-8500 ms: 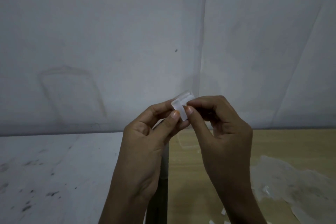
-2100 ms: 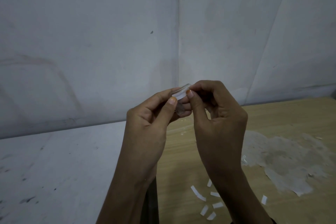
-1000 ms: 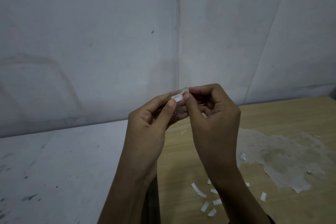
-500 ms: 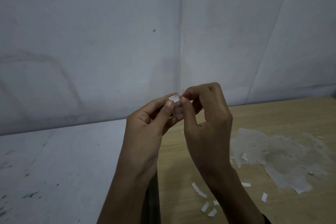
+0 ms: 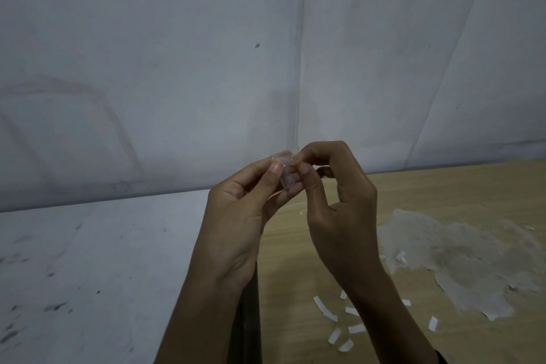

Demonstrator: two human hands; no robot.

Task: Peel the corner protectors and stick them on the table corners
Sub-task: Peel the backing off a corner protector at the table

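A small clear corner protector (image 5: 286, 168) is held up in front of the wall, above the far left part of the wooden table (image 5: 413, 195). My left hand (image 5: 242, 215) pinches it between thumb and fingers. My right hand (image 5: 336, 210) has its thumb and forefinger tips closed on the protector's top right edge, where a thin backing strip seems to sit; the strip itself is too small to make out. Most of the protector is hidden by my fingers.
Several white peeled backing strips (image 5: 325, 309) lie on the table near my right forearm. A pale patch of torn paper residue (image 5: 461, 257) covers the table's right part. A white floor (image 5: 88, 269) lies to the left, a white wall (image 5: 206, 68) behind.
The camera has dropped since the oldest frame, so the strips show. My right fingertips have shifted along the protector's top edge, and both hands have drifted slightly left.
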